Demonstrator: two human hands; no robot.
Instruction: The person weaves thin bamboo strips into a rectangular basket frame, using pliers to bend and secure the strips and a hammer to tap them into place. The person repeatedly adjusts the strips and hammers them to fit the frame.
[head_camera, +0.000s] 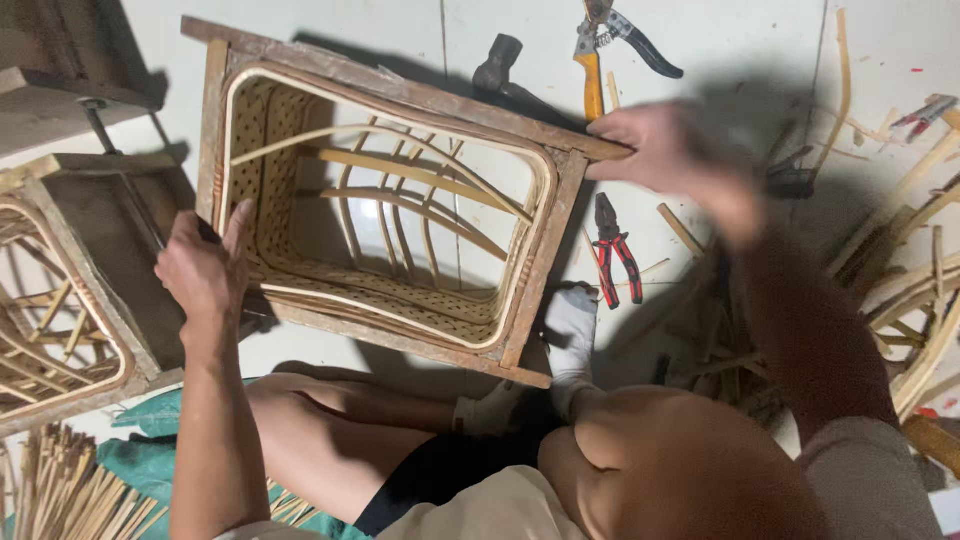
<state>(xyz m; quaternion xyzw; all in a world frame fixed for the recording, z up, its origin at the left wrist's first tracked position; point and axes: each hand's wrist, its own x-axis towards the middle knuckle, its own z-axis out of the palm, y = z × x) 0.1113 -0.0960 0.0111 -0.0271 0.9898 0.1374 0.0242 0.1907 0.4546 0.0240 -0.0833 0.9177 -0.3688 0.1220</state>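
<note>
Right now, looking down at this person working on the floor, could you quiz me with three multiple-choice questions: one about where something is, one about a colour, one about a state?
1. Where do the pliers lie?
A. inside the basket
B. on the floor right of the wooden frame
C. on the person's knee

2. What colour are the pliers' handles?
A. red
B. green
C. white

3. What is the left hand doing?
A. resting flat on the floor
B. holding the hammer
C. pressed against the frame's left edge

Answers:
1 B, they lie on the pale floor just beside the frame's right side.
2 A, both handles are red with black.
3 C, its fingers lie on the rim of the woven basket; the right hand is blurred at the far corner.
</note>
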